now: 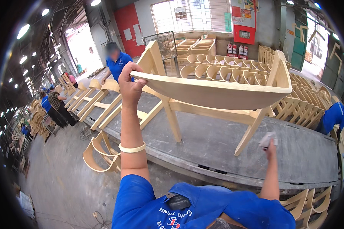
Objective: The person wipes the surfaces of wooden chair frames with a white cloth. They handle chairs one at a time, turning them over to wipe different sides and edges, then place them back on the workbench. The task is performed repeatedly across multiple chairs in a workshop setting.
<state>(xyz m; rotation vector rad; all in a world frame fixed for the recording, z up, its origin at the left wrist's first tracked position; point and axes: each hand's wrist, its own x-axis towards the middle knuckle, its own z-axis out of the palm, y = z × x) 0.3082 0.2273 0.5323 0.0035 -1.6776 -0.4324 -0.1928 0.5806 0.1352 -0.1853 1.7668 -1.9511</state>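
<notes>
Chair frame [214, 94]: centre to upper right of the picture, legs meeting the grey table [202, 152]; probably light, stiff.
Backrest: broad curved band, pale wood, smooth-faced; likely slippery if dusty.
Grip: thin rim or squared legs seem best.
Left hand [131, 83]: fingers curled over the backrest's left end.
Right hand [271, 149]: right of centre, fingers closed on a whitish pad [268, 139], blurred.

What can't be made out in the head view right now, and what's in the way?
Head view:
Right hand: too blurred to tell its fingers apart.
Pale wad it holds: blurred; material unclear.
Backrest in the left hand: far face hidden by its near face.
Chair frames, lower right: cut off by the lower edge.
</notes>
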